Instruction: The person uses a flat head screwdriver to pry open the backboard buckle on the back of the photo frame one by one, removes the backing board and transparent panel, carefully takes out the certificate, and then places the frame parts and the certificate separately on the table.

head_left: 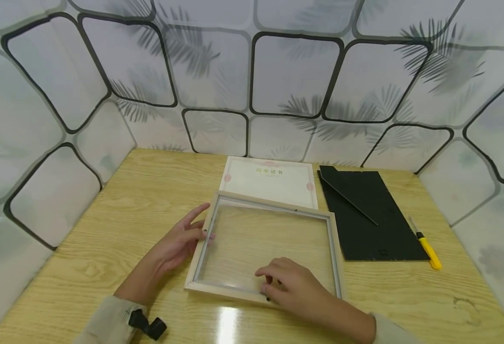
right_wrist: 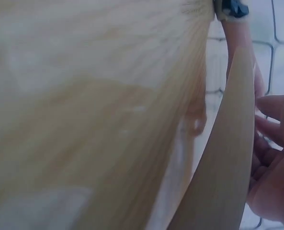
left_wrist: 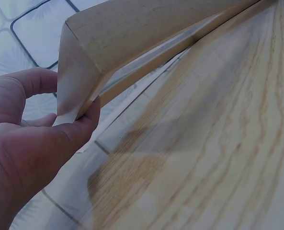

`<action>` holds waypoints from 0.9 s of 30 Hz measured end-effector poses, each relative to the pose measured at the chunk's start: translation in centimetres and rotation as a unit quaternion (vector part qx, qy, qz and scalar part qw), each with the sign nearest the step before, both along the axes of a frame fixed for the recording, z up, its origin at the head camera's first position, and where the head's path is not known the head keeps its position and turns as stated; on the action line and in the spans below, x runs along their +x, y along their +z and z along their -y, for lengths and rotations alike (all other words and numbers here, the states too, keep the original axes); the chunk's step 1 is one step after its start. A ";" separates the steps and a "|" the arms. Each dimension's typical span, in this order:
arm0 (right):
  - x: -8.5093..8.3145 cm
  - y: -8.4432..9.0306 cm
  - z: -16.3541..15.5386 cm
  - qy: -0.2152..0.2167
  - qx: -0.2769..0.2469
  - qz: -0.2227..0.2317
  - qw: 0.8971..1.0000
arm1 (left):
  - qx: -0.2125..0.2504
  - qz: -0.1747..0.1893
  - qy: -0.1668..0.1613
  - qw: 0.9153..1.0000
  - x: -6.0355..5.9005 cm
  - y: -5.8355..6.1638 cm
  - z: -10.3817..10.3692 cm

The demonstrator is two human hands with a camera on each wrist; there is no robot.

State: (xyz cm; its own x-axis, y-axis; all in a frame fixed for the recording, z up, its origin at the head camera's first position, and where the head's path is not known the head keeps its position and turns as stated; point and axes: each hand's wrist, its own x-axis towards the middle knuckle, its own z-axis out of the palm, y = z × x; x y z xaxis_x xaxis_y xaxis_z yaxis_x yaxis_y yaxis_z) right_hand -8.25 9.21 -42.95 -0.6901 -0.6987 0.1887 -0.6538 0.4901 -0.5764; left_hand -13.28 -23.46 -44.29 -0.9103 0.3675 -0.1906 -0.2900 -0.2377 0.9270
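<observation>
A pale wooden picture frame [head_left: 337, 253] with a clear pane [head_left: 273, 248] lies on the table, its left side raised. My left hand [head_left: 184, 241] grips that side, thumb and fingers around the rail; one fingertip shows through the pane. In the left wrist view, the left hand [left_wrist: 31, 129] holds a corner, lifted off the tabletop. My right hand [head_left: 292, 286] is over the front rail, fingers loosely bent, beside a small black tab [head_left: 268, 299]. The right wrist view shows the right hand [right_wrist: 278, 158] against the rail; whether it presses the tab is hidden.
Behind the frame lies a white certificate [head_left: 273, 184], partly covered by it. A black backing board [head_left: 363, 239] with a stand leg [head_left: 342, 188] is on the right. Beside it lies a screwdriver [head_left: 429, 251] with a yellow handle. Patterned curtains [head_left: 294, 81] enclose the table [head_left: 148, 177].
</observation>
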 end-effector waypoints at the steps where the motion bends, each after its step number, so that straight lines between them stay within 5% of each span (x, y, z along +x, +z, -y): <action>1: 0.0 0.2 0.5 0.002 0.019 -0.013 1.000 | -0.002 0.000 0.000 1.000 0.0 0.0 0.0; 8: 0.0 1.0 3.9 -0.003 0.122 -0.049 0.991 | -0.018 0.000 -0.001 1.000 -0.2 -0.3 0.0; 20: -0.7 0.9 8.8 0.016 0.135 -0.156 0.978 | -0.014 -0.001 -0.004 1.000 0.0 -0.1 0.2; 27: -0.6 1.2 10.3 0.018 0.143 -0.179 0.973 | -0.014 0.004 -0.003 1.000 -0.1 -0.3 0.1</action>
State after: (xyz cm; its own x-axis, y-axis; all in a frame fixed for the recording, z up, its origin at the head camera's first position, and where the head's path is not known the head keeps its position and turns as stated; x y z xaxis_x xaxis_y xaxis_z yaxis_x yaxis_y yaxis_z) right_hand -8.90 -1.11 -41.80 -0.5893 -0.7807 0.2080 -0.8079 0.5694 -0.1517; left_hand -13.36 -23.60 -44.61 -0.9066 0.3664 -0.2093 -0.2994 -0.2092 0.9309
